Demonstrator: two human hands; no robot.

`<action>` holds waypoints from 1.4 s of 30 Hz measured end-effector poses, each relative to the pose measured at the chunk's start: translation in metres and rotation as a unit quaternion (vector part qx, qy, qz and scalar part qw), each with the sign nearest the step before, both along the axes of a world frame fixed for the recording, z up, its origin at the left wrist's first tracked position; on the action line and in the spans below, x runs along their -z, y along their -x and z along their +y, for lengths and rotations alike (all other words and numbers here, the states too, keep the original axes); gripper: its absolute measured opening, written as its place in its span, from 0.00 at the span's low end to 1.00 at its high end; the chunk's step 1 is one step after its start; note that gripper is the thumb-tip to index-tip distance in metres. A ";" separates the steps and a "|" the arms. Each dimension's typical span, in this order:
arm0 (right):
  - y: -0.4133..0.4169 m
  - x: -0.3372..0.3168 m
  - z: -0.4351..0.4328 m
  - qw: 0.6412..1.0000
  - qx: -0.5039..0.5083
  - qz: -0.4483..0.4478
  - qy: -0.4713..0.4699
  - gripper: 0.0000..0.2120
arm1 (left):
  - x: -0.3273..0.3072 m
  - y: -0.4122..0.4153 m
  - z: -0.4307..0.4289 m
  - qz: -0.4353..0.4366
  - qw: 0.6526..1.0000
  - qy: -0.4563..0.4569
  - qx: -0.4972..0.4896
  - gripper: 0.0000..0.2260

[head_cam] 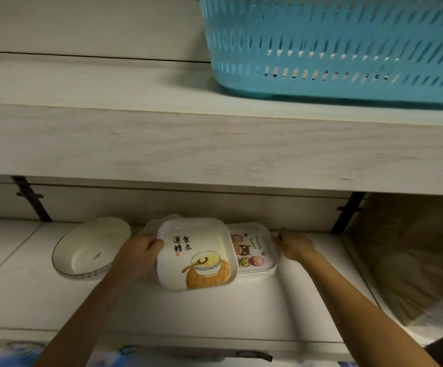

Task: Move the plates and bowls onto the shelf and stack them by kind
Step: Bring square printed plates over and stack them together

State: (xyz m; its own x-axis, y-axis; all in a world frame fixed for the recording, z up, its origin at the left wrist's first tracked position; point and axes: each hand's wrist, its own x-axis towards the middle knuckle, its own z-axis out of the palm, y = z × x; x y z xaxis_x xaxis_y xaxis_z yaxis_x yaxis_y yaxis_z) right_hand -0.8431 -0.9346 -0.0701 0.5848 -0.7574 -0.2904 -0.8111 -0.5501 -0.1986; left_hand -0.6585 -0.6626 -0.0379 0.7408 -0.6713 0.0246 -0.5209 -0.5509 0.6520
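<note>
On the lower shelf (pixel 268 308) my left hand (pixel 139 254) grips the left rim of a square white plate (pixel 196 254) printed with a bowl picture and black characters. This plate overlaps a stack of several square plates (pixel 252 251) with a cartoon print, just to its right. My right hand (pixel 293 245) touches the right edge of that stack; its fingers are partly hidden behind the rim. Left of my left hand stands a stack of oval white bowls (pixel 90 249) with a dark rim line. Another white dish edge (pixel 152 225) shows behind the held plate.
A thick pale wooden shelf board (pixel 215 144) hangs low over the plates and carries a blue slotted basket (pixel 334 43) at the upper right. Black brackets (pixel 30 200) sit on the back wall at both sides. A brown panel (pixel 413 247) bounds the shelf on the right.
</note>
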 end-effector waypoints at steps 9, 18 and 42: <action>0.058 -0.025 0.013 0.997 -0.066 -0.031 0.034 0.11 | 0.015 0.002 -0.073 0.027 0.995 -0.082 0.040 0.15; 0.109 -0.035 0.039 0.995 -0.073 -0.058 0.021 0.44 | 0.025 0.015 -0.130 -0.007 0.982 -0.163 0.091 0.11; -0.017 -0.041 0.116 0.960 -0.267 -0.076 0.046 0.15 | -0.002 -0.005 0.047 -0.208 0.972 -0.108 -0.002 0.14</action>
State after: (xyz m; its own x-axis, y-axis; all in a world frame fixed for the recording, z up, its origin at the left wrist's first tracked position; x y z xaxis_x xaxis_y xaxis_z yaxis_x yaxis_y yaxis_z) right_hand -0.8261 -0.8187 -0.0293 0.9270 -0.3563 -0.1175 -0.3742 -0.9004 -0.2221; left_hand -0.6535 -0.6152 -0.0354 0.6999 -0.6908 0.1814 -0.7120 -0.6549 0.2533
